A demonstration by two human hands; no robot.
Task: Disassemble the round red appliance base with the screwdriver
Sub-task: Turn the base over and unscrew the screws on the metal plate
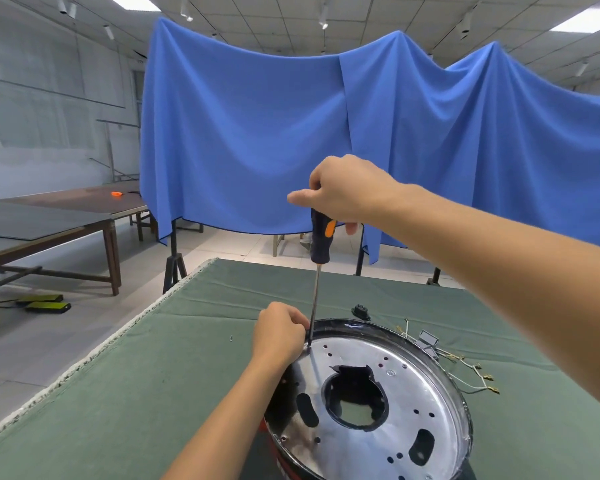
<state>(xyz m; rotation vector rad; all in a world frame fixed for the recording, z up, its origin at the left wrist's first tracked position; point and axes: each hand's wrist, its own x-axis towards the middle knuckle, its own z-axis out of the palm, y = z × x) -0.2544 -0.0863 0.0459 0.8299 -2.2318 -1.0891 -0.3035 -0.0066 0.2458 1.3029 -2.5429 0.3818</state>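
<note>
Green tabletop [153, 393] carries the red appliance base [378, 403] near its front edge; right hand [343, 192] grips the upright screwdriver [321, 244], left hand [279, 332] fingers pinching its shaft at the base's far rim.

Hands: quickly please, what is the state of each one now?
Left hand: fingers curled, steadying the screwdriver shaft near its tip.
Right hand: closed around the screwdriver handle from above.
</note>
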